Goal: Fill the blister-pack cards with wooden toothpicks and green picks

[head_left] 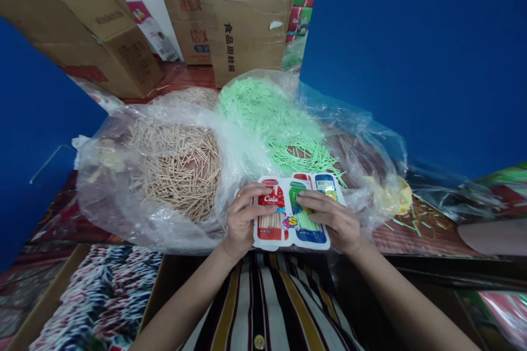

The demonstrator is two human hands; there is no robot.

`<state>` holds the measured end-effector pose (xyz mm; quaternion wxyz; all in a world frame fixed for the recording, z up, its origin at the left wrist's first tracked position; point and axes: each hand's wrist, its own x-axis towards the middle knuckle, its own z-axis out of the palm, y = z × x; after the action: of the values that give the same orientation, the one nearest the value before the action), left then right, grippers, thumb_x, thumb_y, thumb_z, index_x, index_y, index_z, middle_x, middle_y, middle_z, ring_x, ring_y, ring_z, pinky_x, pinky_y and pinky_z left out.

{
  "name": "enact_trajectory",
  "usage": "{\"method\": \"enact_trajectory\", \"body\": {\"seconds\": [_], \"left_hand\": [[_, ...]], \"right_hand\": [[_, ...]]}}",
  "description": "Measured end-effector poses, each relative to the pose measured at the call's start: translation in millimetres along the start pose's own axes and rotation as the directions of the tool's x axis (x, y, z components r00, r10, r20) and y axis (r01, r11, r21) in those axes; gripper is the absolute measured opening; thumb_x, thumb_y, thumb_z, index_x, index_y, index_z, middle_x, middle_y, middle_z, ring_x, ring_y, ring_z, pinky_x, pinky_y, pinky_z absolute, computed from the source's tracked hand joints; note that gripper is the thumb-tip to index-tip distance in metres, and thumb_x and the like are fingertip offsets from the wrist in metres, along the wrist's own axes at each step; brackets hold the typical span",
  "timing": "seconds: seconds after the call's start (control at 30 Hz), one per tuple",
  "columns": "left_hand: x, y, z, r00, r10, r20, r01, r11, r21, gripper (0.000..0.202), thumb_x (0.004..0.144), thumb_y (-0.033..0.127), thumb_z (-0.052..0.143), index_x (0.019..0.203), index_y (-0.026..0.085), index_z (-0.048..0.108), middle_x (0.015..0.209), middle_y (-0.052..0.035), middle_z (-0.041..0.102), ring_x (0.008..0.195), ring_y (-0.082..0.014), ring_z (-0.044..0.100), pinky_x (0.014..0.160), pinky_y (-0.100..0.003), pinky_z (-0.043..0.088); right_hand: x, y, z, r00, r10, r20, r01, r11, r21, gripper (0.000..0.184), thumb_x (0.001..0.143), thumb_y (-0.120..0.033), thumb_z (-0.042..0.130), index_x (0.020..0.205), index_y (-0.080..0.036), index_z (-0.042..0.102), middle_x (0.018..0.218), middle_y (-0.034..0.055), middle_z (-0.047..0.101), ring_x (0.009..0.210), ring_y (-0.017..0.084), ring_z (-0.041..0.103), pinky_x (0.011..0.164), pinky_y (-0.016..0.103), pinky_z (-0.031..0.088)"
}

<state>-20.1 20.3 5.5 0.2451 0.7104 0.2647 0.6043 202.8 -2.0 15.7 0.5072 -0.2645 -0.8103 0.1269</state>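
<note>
A cola-printed card pack (pixel 272 235) is held between my two hands at the table's front edge. Its left half is red with tan sticks showing; the right half is green and blue with light green sticks. My left hand (pixel 242 220) grips the left side, fingers over the red half. My right hand (pixel 334 218) grips the right side, its fingers lying across the green half. Behind this pack, another printed card (pixel 327 182) partly shows. Just beyond lie a heap of light green sticks (pixel 298 156) and a heap of tan sticks (pixel 181 167), both on clear plastic bags.
Cardboard boxes (pixel 253 33) stand at the back, another box (pixel 102 38) at the back left. Blue panels (pixel 411 55) flank the table. An open carton of printed packs (pixel 111 290) sits below left. Loose green sticks and rubber bands (pixel 428 219) lie at right.
</note>
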Motion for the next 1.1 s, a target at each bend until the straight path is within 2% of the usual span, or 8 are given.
{"method": "enact_trajectory", "body": {"seconds": [0.33, 0.53, 0.67, 0.73, 0.8, 0.93, 1.0, 1.1], "left_hand": [[-0.7, 2.2, 8.2, 0.997, -0.020, 0.070, 0.025, 0.997, -0.070, 0.017, 0.078, 0.019, 0.068, 0.092, 0.028, 0.073, 0.105, -0.0062, 0.067, 0.104, -0.0230, 0.060, 0.094, -0.048, 0.046], [-2.0, 20.0, 20.4, 0.949, -0.304, 0.079, 0.308, 0.951, -0.031, 0.013, 0.072, 0.016, 0.071, 0.083, 0.022, 0.074, 0.079, -0.0038, 0.072, 0.075, -0.0178, 0.065, 0.073, -0.031, 0.052], [9.9, 22.0, 53.6, 0.694, -0.693, 0.197, 0.719, 0.655, -0.230, 0.024, 0.069, 0.026, 0.074, 0.091, 0.018, 0.067, 0.083, -0.0043, 0.073, 0.073, -0.0193, 0.067, 0.067, -0.029, 0.053], [16.5, 13.5, 72.2, 0.636, -0.725, 0.265, 0.769, 0.565, -0.297, 0.035, 0.071, 0.031, 0.072, 0.100, 0.017, 0.060, 0.083, -0.0043, 0.072, 0.069, -0.0183, 0.067, 0.065, -0.029, 0.053], [20.3, 2.6, 84.8, 0.611, -0.742, 0.275, 0.791, 0.587, -0.174, 0.044, 0.074, 0.037, 0.069, 0.109, 0.016, 0.054, 0.069, -0.0012, 0.069, 0.058, -0.0169, 0.063, 0.058, -0.028, 0.049], [17.9, -9.5, 73.9, 0.717, -0.689, 0.105, 0.588, 0.679, 0.440, 0.038, 0.081, 0.044, 0.059, 0.107, 0.018, 0.054, 0.058, 0.0016, 0.060, 0.058, -0.0193, 0.060, 0.059, -0.028, 0.042], [13.3, -9.6, 50.8, 0.767, -0.639, 0.056, 0.434, 0.582, 0.687, 0.028, 0.086, 0.044, 0.051, 0.094, 0.019, 0.058, 0.071, -0.0038, 0.065, 0.071, -0.0218, 0.062, 0.065, -0.030, 0.042], [4.0, -10.7, 8.4, 0.748, -0.663, -0.029, 0.283, 0.280, 0.917, 0.030, 0.086, 0.043, 0.051, 0.091, 0.015, 0.060, 0.092, -0.0142, 0.066, 0.091, -0.0292, 0.060, 0.072, -0.034, 0.042]], "right_hand": [[-1.1, -11.3, -14.0, 0.989, -0.055, 0.138, 0.080, 0.980, -0.181, 0.036, 0.089, -0.015, 0.051, 0.124, -0.020, 0.057, 0.111, 0.0107, 0.068, 0.108, 0.023, 0.061, 0.094, 0.050, 0.051], [-4.2, -21.6, -15.8, 0.970, 0.241, 0.016, -0.240, 0.970, -0.044, 0.018, 0.083, -0.023, 0.061, 0.099, -0.019, 0.067, 0.090, 0.0082, 0.071, 0.084, 0.022, 0.067, 0.078, 0.041, 0.057], [-6.1, -11.3, -28.2, 0.707, 0.695, -0.129, -0.668, 0.717, 0.200, 0.037, 0.076, -0.026, 0.070, 0.111, -0.023, 0.059, 0.087, 0.0042, 0.071, 0.073, 0.021, 0.068, 0.062, 0.034, 0.057], [-6.9, 2.9, -37.3, 0.600, 0.791, -0.116, -0.761, 0.610, 0.223, 0.067, 0.074, -0.034, 0.071, 0.132, -0.023, 0.041, 0.091, 0.0053, 0.071, 0.074, 0.022, 0.068, 0.061, 0.034, 0.056], [-9.9, 19.9, -44.7, 0.571, 0.812, -0.119, -0.816, 0.577, 0.025, 0.080, 0.072, -0.041, 0.071, 0.139, -0.020, 0.033, 0.088, 0.0060, 0.070, 0.071, 0.022, 0.066, 0.062, 0.034, 0.054], [-23.2, 42.2, -48.2, 0.610, 0.780, -0.139, -0.722, 0.474, -0.504, 0.071, 0.074, -0.048, 0.065, 0.134, -0.017, 0.043, 0.099, 0.0116, 0.064, 0.078, 0.025, 0.064, 0.067, 0.038, 0.051], [-28.8, 42.4, -45.9, 0.698, 0.685, -0.209, -0.644, 0.472, -0.602, 0.064, 0.079, -0.049, 0.060, 0.133, -0.018, 0.045, 0.107, 0.0141, 0.059, 0.086, 0.026, 0.062, 0.072, 0.040, 0.051], [-28.5, 33.3, -39.3, 0.820, 0.479, -0.312, -0.555, 0.538, -0.634, 0.048, 0.083, -0.040, 0.058, 0.127, -0.020, 0.052, 0.108, 0.0130, 0.056, 0.095, 0.026, 0.059, 0.080, 0.041, 0.049]]}}
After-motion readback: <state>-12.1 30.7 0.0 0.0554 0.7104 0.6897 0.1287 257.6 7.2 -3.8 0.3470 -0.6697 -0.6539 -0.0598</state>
